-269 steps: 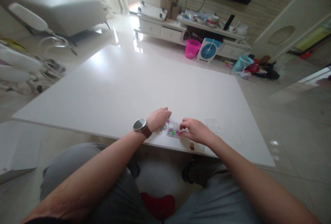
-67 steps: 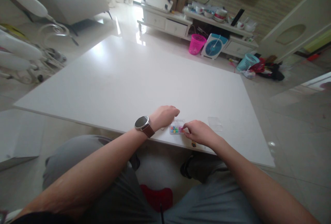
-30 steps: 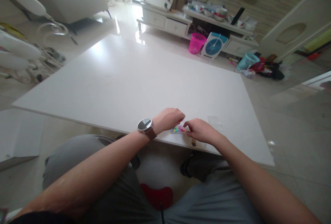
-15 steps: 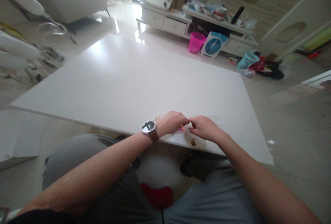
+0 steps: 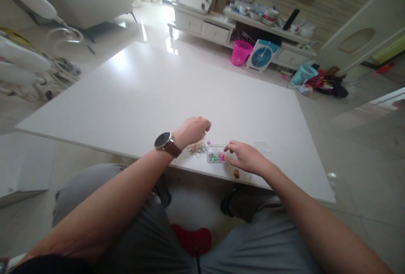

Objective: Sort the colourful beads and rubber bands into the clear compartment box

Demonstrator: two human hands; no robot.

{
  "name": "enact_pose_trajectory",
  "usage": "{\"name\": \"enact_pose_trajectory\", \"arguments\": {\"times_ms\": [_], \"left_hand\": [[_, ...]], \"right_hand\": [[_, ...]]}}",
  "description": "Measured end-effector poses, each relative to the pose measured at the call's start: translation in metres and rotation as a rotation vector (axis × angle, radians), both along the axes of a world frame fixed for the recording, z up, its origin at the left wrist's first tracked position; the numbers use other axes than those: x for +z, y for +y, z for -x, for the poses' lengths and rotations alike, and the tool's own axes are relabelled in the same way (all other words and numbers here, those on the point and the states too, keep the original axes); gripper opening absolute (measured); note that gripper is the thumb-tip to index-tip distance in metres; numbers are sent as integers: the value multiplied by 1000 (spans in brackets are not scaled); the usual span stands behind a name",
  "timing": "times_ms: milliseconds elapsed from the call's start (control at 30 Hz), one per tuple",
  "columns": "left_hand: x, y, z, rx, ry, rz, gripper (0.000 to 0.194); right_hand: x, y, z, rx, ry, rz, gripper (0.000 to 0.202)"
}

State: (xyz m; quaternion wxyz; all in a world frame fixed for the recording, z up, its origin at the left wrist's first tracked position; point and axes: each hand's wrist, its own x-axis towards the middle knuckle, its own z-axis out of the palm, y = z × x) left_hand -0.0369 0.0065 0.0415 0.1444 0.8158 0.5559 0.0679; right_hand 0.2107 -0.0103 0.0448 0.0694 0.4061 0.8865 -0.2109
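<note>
My left hand, with a watch on its wrist, hovers over the table behind a bundle of cords and rings. Its fingers are curled; what they hold, if anything, is hidden. Just below it lies a small pink bead. A clear plastic box with colourful beads in its front compartments sits near the table's front edge. At the box's right side is my right hand, thumb and fingers apart, nothing visible between them. A small yellow and dark figure lies below it.
The white table spreads out ahead. A clear plastic piece lies right of my right hand. Beyond the table stand a pink basket, a blue fan and a low cabinet. My legs are under the front edge.
My left hand has moved left and away from my right hand, uncovering the bead box, the pink bead and the cords. The right hand's fingers have moved slightly left and spread.
</note>
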Motion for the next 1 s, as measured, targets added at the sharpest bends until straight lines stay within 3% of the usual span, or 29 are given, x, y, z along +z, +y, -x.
{"name": "enact_pose_trajectory", "arguments": {"times_ms": [200, 767, 867, 1000], "left_hand": [[-15, 2, 3, 5, 26, 79, 31], [-32, -1, -25, -162, 24, 58, 19], [-29, 1, -23, -154, 19, 45, 19], [-15, -2, -27, -143, -97, 55, 17]], "right_hand": [[-5, 3, -3, 34, 86, 14, 52], [-5, 3, -4, 25, 29, 32, 49], [-5, 2, -3, 19, 34, 29, 47], [-4, 3, -6, -4, 24, 1, 47]]}}
